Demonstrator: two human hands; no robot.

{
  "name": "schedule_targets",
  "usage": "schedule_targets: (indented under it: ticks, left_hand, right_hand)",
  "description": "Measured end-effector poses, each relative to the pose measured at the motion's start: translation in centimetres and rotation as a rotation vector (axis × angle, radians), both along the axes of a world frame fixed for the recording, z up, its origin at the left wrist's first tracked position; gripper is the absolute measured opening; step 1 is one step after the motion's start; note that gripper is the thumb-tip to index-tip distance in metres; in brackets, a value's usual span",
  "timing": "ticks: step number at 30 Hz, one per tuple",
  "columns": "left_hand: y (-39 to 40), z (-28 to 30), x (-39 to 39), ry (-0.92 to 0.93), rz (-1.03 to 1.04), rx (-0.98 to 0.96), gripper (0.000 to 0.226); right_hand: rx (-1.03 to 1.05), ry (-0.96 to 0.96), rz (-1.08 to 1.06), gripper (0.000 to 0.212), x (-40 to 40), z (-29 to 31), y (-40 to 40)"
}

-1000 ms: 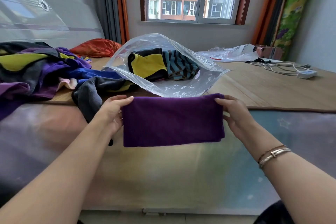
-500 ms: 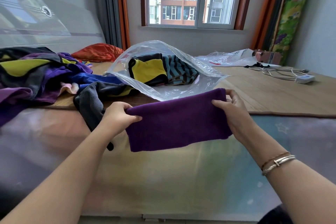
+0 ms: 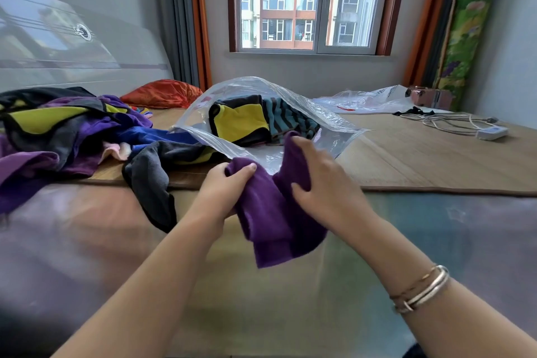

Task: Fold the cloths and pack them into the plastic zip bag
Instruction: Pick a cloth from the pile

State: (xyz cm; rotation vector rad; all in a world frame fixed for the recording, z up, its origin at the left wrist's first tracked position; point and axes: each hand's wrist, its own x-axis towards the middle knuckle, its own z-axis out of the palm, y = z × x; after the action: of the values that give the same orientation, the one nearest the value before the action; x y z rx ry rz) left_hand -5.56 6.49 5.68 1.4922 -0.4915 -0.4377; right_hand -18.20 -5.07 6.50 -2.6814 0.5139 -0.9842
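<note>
I hold a purple cloth (image 3: 273,221) in the air in front of the bed's near edge. My left hand (image 3: 223,189) grips its left end, thumb on top. My right hand (image 3: 322,180) grips the right end, which is brought close to the left so the cloth sags doubled between them. Just behind my hands lies the clear plastic zip bag (image 3: 325,122), mouth towards me, with a yellow-and-black cloth (image 3: 241,122) and a striped teal cloth (image 3: 287,119) inside. A heap of unfolded cloths (image 3: 66,131) lies to the left on the mat.
A dark grey cloth (image 3: 151,180) hangs over the mat's edge beside my left hand. An orange cushion (image 3: 162,95) sits at the back left. Another plastic bag (image 3: 369,99), a white power strip with cable (image 3: 491,132) and a small box (image 3: 421,96) lie at the back right.
The cloth was stretched flat between my hands. My right hand has swung its end in towards the left hand, so the cloth now hangs doubled, closer to the bag's mouth.
</note>
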Motion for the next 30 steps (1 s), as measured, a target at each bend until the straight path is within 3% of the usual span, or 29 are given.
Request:
schedule_targets:
  ticks: [3, 6, 9, 11, 13, 15, 16, 17, 19, 20, 22, 26, 28, 30]
  left_hand:
    - [-0.1, 0.6, -1.0, 0.175, -0.043, -0.134, 0.025]
    - [0.7, 1.4, -1.7, 0.43, -0.157, -0.267, 0.034]
    - [1.2, 1.6, -2.0, 0.47, -0.249, -0.341, 0.047]
    - [1.4, 1.5, -2.0, 0.437, -0.242, -0.345, 0.041]
    - [1.5, 1.2, -1.4, 0.402, -0.179, -0.313, 0.037]
    - [1.7, 1.0, -0.6, 0.399, -0.12, -0.303, 0.041]
    - [1.8, 1.1, -0.4, 0.398, -0.112, -0.318, 0.041]
    - [1.9, 1.2, -0.1, 0.394, -0.116, -0.337, 0.04]
    - [2.0, 1.6, 0.0, 0.378, -0.154, -0.364, 0.036]
    - [1.9, 1.7, 0.2, 0.353, -0.176, -0.366, 0.034]
    - [1.3, 1.9, 0.5, 0.278, -0.18, -0.361, 0.026]
    - [-1.1, 2.8, 2.4, 0.038, -0.053, -0.309, 0.02]
    - [-2.7, 3.6, 4.1, -0.187, 0.003, -0.175, 0.024]
    - [-4.4, 4.5, 6.3, -0.459, 0.079, 0.033, 0.024]
  right_hand:
    - [0.118, -0.012, 0.224, 0.07, 1.2, 0.2, 1.8]
    - [0.415, -0.092, 0.415, 0.058, 1.7, 0.7, 2.4]
    - [0.716, -0.094, 0.553, 0.047, 2.1, 0.9, 2.6]
    - [0.926, -0.15, 0.619, 0.04, 2.1, 1.3, 2.8]
    - [0.993, -0.354, 0.544, 0.032, 2.0, 1.9, 2.5]
    - [0.829, -0.552, 0.291, 0.023, 1.8, 1.9, 1.0]
    - [0.786, -0.554, 0.215, 0.022, 1.8, 1.7, 0.2]
    - [0.829, -0.474, 0.212, 0.033, 1.8, 1.5, -0.5]
    - [1.134, -0.231, 0.376, 0.06, 1.8, 0.6, -1.2]
    - [1.291, -0.117, 0.456, 0.057, 1.8, 0.2, -1.1]
    - [1.391, -0.01, 0.55, 0.041, 2.2, -0.2, -1.1]
    - [1.374, -0.178, 0.459, 0.023, 5.4, 1.0, -3.0]
    - [1.422, -0.271, 0.403, 0.021, 7.7, 2.1, -4.2]
    - [1.323, -0.362, 0.341, 0.03, 10.7, 2.7, -6.0]
